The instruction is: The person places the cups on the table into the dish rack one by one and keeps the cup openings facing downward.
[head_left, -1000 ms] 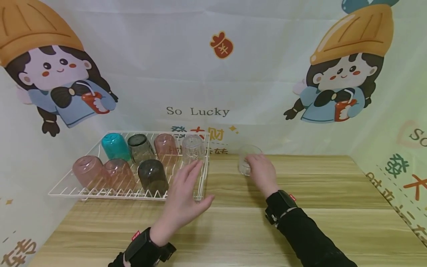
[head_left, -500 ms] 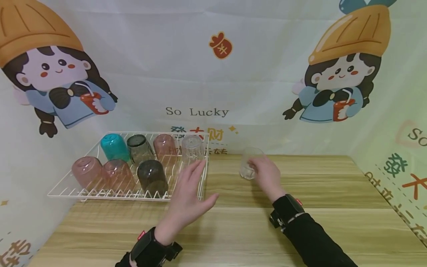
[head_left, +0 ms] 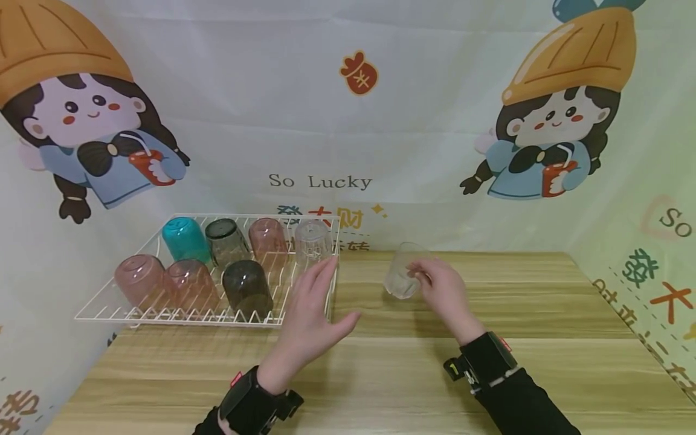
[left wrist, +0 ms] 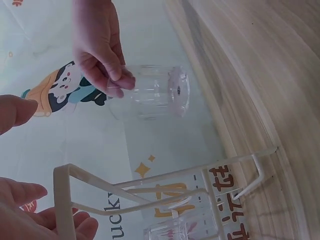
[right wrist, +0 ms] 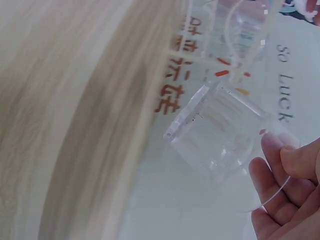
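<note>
My right hand [head_left: 443,293] pinches the rim of a clear drinking glass [head_left: 401,277] between thumb and fingers. The glass is mouth up and tilted, its base angled toward the rack; in the left wrist view a gap shows between its base and the wooden tabletop [left wrist: 270,65]. With fingers extended and thumb spread, my left hand [head_left: 312,314] is at the right end of a white wire rack [head_left: 179,321], overlapping it in the head view. Nothing is in its grasp. In the right wrist view, the thumb [right wrist: 302,160] and fingertips meet at the clear glass's rim.
Several upturned glasses stand on the rack: teal [head_left: 186,238], smoky grey [head_left: 225,241], pink [head_left: 268,241] and clear [head_left: 313,241] behind; pink [head_left: 138,281], another pink [head_left: 191,284] and dark grey [head_left: 247,290] in front. A printed cloth [head_left: 424,121] hangs behind the table.
My right hand has drawn back toward me and slightly right, and the clear glass has come nearer and tilted, its base swinging left. My left hand has shifted a little to the right.
</note>
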`<state>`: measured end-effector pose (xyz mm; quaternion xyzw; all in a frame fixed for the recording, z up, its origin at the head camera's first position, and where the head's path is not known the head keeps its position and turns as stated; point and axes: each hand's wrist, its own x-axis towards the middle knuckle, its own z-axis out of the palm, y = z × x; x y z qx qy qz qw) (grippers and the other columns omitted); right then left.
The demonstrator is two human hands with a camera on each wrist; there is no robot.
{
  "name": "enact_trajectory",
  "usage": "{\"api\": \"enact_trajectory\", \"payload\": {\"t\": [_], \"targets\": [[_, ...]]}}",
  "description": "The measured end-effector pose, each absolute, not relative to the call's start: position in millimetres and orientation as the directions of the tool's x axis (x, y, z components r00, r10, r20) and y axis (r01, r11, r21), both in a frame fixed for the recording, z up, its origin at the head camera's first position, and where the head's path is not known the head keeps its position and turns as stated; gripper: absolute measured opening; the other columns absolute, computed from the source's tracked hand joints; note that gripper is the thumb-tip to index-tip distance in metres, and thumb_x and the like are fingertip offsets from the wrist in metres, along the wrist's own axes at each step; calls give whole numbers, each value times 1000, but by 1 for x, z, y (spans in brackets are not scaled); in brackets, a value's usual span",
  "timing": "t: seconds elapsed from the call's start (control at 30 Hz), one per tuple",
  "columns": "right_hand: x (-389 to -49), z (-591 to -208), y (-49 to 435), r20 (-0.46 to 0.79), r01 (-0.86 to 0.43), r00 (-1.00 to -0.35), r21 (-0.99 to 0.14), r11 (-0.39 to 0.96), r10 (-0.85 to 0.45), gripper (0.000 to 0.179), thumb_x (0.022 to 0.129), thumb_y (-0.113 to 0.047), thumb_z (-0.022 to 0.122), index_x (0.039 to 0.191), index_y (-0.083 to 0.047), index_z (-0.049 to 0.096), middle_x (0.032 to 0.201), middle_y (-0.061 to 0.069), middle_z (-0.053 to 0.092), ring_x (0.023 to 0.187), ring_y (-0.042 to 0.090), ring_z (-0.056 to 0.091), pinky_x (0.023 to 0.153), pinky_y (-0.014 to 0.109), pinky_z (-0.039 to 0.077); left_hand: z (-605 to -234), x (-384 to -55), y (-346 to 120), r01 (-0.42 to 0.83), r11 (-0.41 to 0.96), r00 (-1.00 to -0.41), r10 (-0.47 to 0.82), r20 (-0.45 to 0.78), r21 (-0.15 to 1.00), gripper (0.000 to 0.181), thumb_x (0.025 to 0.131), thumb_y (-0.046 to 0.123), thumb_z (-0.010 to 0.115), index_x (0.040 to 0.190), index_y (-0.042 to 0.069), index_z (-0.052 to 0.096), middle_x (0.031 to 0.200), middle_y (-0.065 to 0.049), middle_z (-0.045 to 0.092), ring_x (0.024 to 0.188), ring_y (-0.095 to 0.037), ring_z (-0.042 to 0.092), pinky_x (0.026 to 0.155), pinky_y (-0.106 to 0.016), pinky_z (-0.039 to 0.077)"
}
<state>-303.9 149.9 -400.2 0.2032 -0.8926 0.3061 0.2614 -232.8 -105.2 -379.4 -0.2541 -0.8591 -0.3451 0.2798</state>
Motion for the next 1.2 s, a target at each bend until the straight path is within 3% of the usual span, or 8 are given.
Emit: {"api": "enact_trajectory", "payload": {"t": [0.27,0.57,0.93,1.2], "targets": [[-288,-388,148,598,-538,-778,-478,695,-191,20,86,11,65,103,0,70,91,10,74,95,33,68,108,49,39,-375,-232,-101,602,627,-750,231,620,494,98,73,28,86,153,6,34,148,-16,41,135,-32,38,111,-53,32],[-269,-378,148,622,-565,-762,-504,654,-178,19,88,10,65,103,-1,70,92,9,73,97,33,65,88,50,51,-371,-231,-97,578,644,-770,227,597,501,97,74,33,85,152,5,35,149,-15,41,135,-31,40,111,-55,32],[-250,-372,149,645,-593,-751,-562,577,-142,21,90,9,65,107,-2,70,96,8,73,102,31,65,88,50,51,-370,-230,-95,585,618,-771,220,598,526,98,75,33,85,152,4,34,151,-17,39,138,-31,36,112,-56,28],[-238,-367,147,630,-588,-768,-621,518,-116,20,90,7,65,106,-4,70,96,7,73,107,31,63,91,53,50,-368,-225,-91,576,550,-794,202,573,605,101,75,29,85,156,8,28,153,-16,34,139,-32,33,109,-60,31]]}}
